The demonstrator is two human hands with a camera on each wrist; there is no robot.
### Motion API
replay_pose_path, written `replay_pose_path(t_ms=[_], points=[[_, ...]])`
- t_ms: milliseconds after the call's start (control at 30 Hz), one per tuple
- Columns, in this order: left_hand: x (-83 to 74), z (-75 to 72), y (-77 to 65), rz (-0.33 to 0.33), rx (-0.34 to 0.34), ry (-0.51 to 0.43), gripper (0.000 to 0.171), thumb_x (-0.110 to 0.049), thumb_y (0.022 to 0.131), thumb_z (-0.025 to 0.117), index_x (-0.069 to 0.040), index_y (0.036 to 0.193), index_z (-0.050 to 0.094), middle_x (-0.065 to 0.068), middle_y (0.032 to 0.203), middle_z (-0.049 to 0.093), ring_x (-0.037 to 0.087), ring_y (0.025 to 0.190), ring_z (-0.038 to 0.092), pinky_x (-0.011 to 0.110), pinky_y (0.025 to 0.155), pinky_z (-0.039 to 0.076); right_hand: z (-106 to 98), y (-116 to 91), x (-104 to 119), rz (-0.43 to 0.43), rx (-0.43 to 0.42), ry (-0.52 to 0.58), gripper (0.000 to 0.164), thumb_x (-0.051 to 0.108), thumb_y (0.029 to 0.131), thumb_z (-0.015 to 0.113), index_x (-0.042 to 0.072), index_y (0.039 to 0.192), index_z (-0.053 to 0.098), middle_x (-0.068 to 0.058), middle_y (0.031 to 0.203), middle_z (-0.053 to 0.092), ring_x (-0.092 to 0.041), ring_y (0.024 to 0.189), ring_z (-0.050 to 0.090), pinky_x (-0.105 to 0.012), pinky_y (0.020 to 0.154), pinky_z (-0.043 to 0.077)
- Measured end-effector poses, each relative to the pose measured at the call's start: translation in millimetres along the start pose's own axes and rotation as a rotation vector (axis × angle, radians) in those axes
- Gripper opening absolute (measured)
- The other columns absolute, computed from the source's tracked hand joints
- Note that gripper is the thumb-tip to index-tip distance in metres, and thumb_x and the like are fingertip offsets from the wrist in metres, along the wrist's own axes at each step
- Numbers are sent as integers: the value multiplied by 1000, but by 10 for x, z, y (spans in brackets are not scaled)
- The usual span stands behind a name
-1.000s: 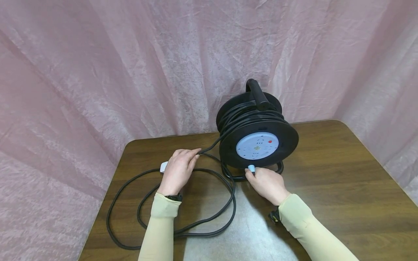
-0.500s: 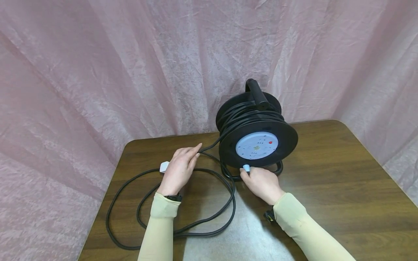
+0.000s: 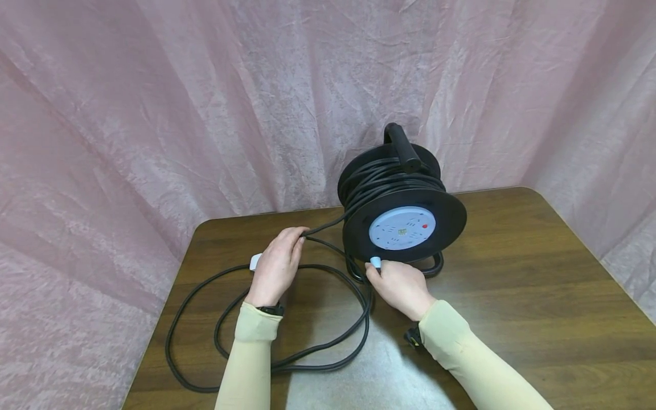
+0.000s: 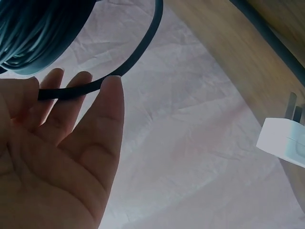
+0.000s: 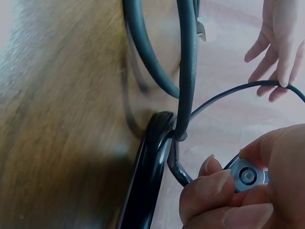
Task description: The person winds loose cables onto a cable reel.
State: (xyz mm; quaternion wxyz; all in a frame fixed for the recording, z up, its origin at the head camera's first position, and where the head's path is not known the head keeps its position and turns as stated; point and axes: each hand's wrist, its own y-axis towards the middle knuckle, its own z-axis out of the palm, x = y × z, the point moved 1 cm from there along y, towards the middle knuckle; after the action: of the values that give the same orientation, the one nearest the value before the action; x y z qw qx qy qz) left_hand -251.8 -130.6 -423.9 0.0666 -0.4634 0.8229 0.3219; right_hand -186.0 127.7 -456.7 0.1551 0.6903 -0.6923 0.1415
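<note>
A black cable reel (image 3: pixel 353 233) stands on the table, its pale round socket panel (image 3: pixel 402 228) facing front. My right hand (image 3: pixel 402 286) grips the light-blue crank knob (image 3: pixel 376 262) at the bottom of the reel's face. Its round end shows between thumb and fingers in the right wrist view. To the left, my left hand (image 3: pixel 275 265) pinches the black cable (image 4: pixel 138 55) between thumb and fingers, several fingertips lying behind it. From there the cable rises onto the wound coil. Beside the left hand lies a white plug (image 4: pixel 281 140), partly covered by that hand in the head view.
Loose cable loops (image 3: pixel 171 341) spread over the left half of the wooden table (image 3: pixel 538 273) and pass under the left forearm. The reel has a black carrying handle (image 3: pixel 405 151) on top and a tubular foot (image 5: pixel 150 167) below. A pink curtain (image 3: pixel 287 102) hangs behind.
The right hand has moved left with the crank knob along the bottom of the reel, and the socket panel has turned a little clockwise. The left hand has shifted slightly left with the cable.
</note>
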Motion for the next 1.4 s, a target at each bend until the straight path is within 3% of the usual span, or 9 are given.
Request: replay_pose_path(t_ms=[267, 567, 1000, 1400], points=[[-13, 10, 6, 15, -30, 6, 28, -23, 107, 48, -15, 129, 63, 1, 124, 63, 20, 112, 59, 41, 93, 49, -4, 6, 50, 2, -8, 11, 57, 49, 101, 39, 17, 56, 50, -1, 58, 51, -21, 57, 52, -38, 45, 40], [-35, 29, -9, -46, -15, 2, 28, -24, 106, 49, -14, 129, 62, 1, 126, 62, 19, 108, 62, 41, 86, 52, 1, 19, 128, -4, -10, 13, 57, 52, 101, 38, 18, 57, 51, -1, 59, 51, -20, 56, 52, -37, 45, 40], [-77, 45, -3, -50, -36, 8, 18, -22, 106, 51, -17, 117, 64, -4, 106, 65, 14, 80, 57, 36, 67, 49, -42, 42, 258, -9, -8, 55, 55, 51, 100, 42, 16, 58, 49, 1, 56, 48, -19, 49, 47, -35, 41, 34], [-101, 80, 5, -34, -22, -44, 19, -18, 105, 51, -12, 118, 64, -2, 111, 67, 14, 93, 64, 38, 73, 52, -97, 44, 323, -52, -40, 63, 56, 52, 101, 39, 18, 58, 49, 1, 56, 47, -19, 51, 49, -37, 41, 37]])
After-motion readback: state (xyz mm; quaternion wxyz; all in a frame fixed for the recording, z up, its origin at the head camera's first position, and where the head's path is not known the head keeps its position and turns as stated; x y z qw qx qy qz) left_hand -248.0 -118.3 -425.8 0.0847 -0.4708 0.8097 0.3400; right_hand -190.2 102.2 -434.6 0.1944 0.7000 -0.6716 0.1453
